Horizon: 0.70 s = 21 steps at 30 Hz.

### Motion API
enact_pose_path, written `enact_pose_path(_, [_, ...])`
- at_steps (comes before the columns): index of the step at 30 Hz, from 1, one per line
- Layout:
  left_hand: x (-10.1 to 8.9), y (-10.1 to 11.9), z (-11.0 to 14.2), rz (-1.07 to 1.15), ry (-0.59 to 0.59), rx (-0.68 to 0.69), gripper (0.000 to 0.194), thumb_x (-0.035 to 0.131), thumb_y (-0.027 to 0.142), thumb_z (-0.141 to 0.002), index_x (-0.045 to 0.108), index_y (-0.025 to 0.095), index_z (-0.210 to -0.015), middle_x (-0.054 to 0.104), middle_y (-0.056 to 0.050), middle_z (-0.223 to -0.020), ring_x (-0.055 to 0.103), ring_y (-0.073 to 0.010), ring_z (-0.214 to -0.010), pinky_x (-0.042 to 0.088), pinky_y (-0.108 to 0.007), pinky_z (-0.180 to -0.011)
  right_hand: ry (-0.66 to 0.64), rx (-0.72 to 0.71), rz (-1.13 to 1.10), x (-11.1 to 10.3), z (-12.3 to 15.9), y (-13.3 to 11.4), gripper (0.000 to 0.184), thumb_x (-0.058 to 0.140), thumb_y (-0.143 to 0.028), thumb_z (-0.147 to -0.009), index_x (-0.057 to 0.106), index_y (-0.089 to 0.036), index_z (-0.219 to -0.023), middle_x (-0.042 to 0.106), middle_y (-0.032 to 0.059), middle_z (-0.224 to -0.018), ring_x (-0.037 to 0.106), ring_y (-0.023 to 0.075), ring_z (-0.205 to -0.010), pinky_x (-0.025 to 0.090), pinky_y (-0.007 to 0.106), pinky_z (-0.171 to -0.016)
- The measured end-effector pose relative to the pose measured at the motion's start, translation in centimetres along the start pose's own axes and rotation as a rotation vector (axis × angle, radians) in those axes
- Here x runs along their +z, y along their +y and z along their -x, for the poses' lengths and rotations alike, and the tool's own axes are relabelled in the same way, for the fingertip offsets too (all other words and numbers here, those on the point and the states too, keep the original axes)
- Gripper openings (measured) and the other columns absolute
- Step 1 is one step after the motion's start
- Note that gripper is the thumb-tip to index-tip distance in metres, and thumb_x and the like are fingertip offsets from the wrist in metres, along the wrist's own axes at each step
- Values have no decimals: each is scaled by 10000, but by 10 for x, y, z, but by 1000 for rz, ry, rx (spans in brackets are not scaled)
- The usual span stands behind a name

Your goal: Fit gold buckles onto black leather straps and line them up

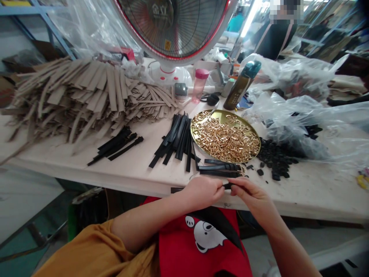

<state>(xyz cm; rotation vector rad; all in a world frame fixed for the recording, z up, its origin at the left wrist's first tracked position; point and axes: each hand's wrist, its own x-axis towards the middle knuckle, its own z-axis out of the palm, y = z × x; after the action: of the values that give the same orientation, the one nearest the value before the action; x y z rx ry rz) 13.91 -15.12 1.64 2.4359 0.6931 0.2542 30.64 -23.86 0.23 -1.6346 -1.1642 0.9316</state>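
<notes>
My left hand (pixel 201 191) and my right hand (pixel 250 193) meet at the table's front edge, both pinched on a short black strap (pixel 227 186) held between them. Just beyond them lie finished black straps with gold ends (pixel 221 169). A round gold tray (pixel 201 144) full of small gold metal clips (pixel 225 138) sits behind those. Left of the tray lies a bundle of black strips (pixel 175 140), and a smaller bundle of black strips (pixel 117 146) lies farther left.
A heap of tan strips (pixel 83 92) covers the table's back left. Small black pieces (pixel 275 157) lie right of the tray, beside clear plastic bags (pixel 311 123). A fan (pixel 173 27), a pink bottle (pixel 199 84) and a dark bottle (pixel 241 85) stand behind. A person (pixel 276 34) works beyond.
</notes>
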Motion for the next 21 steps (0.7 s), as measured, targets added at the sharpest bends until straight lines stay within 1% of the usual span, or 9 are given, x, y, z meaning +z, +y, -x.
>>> enact_pose_path(2, [-1,0,-1,2,-16,13,314,379,298,-876,639,171,-753,662,-59,-728,570,-165,-627,344,-232,-551,-26,-42,23,-1,0,-2,213,645,-386,-734,702,-236,-874,608,25,-794,575,144,-654,500,284,-629])
enact_pose_path(3, [-1,0,-2,29,-27,18,310,380,291,-876,641,173,-757,662,-53,-729,568,-160,-626,344,-227,-551,-32,-21,15,-2,-1,-1,225,651,-393,-727,700,-233,-876,606,23,-778,574,144,-643,501,287,-624])
enact_pose_path(7, [-1,4,-6,268,-95,66,298,365,265,-887,646,184,-830,671,-15,-786,573,-134,-680,365,-198,-593,-46,236,-209,-2,0,10,327,705,-432,-671,681,-201,-901,631,12,-684,576,139,-594,503,291,-615])
enact_pose_path(10, [2,7,-7,341,-110,27,302,362,259,-886,651,181,-840,673,-16,-799,577,-137,-701,376,-200,-617,-9,304,-369,4,3,16,323,734,-439,-639,674,-200,-847,642,4,-661,567,125,-575,491,268,-597])
enact_pose_path(13, [4,7,-8,283,-112,-43,315,359,252,-879,651,163,-802,672,-44,-794,583,-159,-707,374,-218,-607,18,280,-291,9,5,13,321,746,-437,-625,673,-203,-831,638,-6,-628,574,134,-589,489,274,-621])
enact_pose_path(15, [2,4,-8,286,-152,-58,319,354,262,-881,645,156,-807,665,-49,-752,581,-161,-676,372,-223,-589,15,282,-220,7,5,12,346,753,-451,-607,677,-193,-824,640,2,-627,581,148,-600,490,288,-634])
enact_pose_path(18, [-3,-4,-6,379,-275,-79,272,389,281,-866,625,167,-936,653,-25,-690,570,-150,-603,392,-221,-575,74,314,-226,0,4,16,354,744,-447,-626,676,-192,-864,638,5,-637,581,150,-611,485,290,-653])
enact_pose_path(19, [-4,-6,-4,404,-280,-98,276,403,280,-857,606,170,-1010,663,-29,-731,578,-153,-623,409,-227,-598,107,325,-265,0,3,18,340,739,-433,-642,672,-198,-878,634,0,-640,574,143,-606,482,284,-652])
enact_pose_path(21, [-4,-8,-2,434,-209,-134,351,413,274,-850,533,175,-1165,669,-65,-942,602,-179,-771,435,-259,-710,143,338,-379,5,3,22,304,735,-405,-661,665,-214,-886,642,-3,-694,559,126,-596,476,269,-635])
